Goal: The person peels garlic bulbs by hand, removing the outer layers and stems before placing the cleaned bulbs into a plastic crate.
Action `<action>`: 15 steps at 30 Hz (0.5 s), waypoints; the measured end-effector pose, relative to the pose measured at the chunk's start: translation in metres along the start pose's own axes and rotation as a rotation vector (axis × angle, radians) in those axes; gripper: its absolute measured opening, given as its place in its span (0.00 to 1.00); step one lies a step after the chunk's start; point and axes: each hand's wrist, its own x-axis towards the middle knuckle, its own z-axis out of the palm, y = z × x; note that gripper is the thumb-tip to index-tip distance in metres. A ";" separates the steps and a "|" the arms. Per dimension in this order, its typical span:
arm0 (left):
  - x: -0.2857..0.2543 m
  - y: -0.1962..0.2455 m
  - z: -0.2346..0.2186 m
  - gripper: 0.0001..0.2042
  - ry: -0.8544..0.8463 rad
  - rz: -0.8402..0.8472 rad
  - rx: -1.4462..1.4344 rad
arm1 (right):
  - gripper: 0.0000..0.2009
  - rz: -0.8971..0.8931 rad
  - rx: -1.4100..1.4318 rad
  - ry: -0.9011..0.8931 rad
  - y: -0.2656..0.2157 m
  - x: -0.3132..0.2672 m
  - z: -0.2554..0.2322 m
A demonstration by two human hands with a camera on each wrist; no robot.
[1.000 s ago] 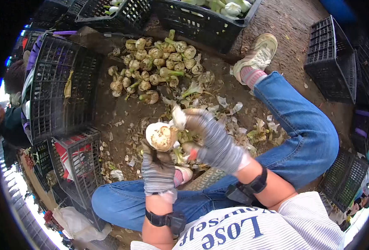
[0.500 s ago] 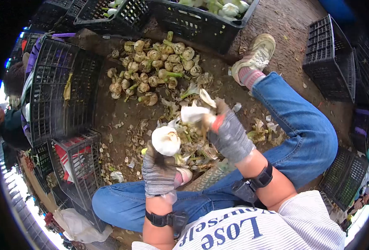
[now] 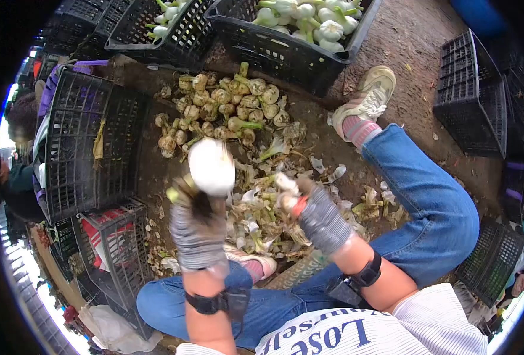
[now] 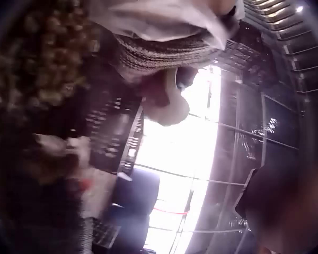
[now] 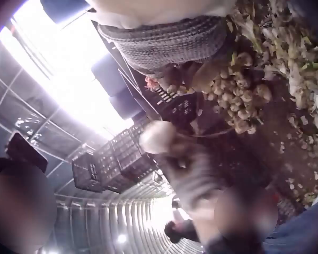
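Observation:
My left hand (image 3: 200, 231), in a grey striped knit glove with dark fingers, grips a white garlic bulb (image 3: 212, 167) by its stem end. A green stub of stem (image 3: 174, 193) sticks out on the left side of that hand. To its right, over the peelings, my right hand (image 3: 324, 216) has curled fingers with a white scrap of garlic skin (image 3: 285, 182) at their tips. This hand wears a similar glove with a red patch. In the right wrist view the bulb (image 5: 158, 137) shows pale and blurred above the left hand (image 5: 193, 174).
A heap of soil-stained garlic bulbs (image 3: 226, 109) lies ahead on the ground. Loose skins (image 3: 256, 228) litter the floor between my legs. A black crate (image 3: 285, 56) of cleaned garlic stands behind the heap. Other black crates stand left (image 3: 90, 148) and right (image 3: 469, 94).
The left hand has risen and moved forward and left with the bulb, whose visible side has turned whiter. The right hand pulled skin away to the right, then came lower over the peelings.

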 end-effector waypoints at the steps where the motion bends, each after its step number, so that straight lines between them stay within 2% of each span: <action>1: 0.009 0.021 0.018 0.26 -0.322 0.014 0.036 | 0.16 -0.053 -0.241 -0.017 0.006 -0.002 0.001; 2: 0.003 0.030 0.048 0.25 -0.375 0.170 0.009 | 0.18 0.068 -0.040 -0.097 0.007 -0.001 0.000; 3: 0.016 0.037 0.043 0.29 -0.570 0.176 -0.015 | 0.18 0.077 -0.039 -0.093 0.007 -0.001 -0.002; 5: 0.037 0.040 0.038 0.21 -0.262 0.234 0.518 | 0.18 0.056 -0.226 -0.078 0.006 0.006 -0.007; 6: 0.052 0.036 0.026 0.20 -0.134 -0.015 0.815 | 0.18 0.049 -0.317 -0.069 0.007 0.009 -0.008; 7: 0.073 0.024 0.002 0.19 0.002 -0.275 1.101 | 0.18 0.054 -0.314 -0.065 0.009 0.011 -0.008; 9: 0.150 -0.027 -0.133 0.17 -0.163 -0.497 1.534 | 0.19 0.067 -0.236 -0.073 0.016 0.012 -0.008; 10: 0.167 -0.047 -0.161 0.25 -0.033 -0.444 1.703 | 0.21 -0.066 -0.450 -0.126 0.021 0.015 -0.014; 11: 0.181 -0.066 -0.184 0.33 0.103 -0.388 1.864 | 0.21 -0.057 -0.453 -0.123 0.021 0.018 -0.015; 12: 0.206 -0.091 -0.217 0.33 0.100 -0.407 1.863 | 0.21 -0.045 -0.516 -0.138 0.019 0.017 -0.014; 14: 0.256 -0.129 -0.259 0.39 0.131 -0.199 0.713 | 0.19 -0.089 -0.674 -0.187 0.012 0.018 -0.014; 15: 0.244 -0.124 -0.237 0.39 0.130 -0.203 0.712 | 0.19 -0.085 -0.675 -0.185 0.014 0.019 -0.014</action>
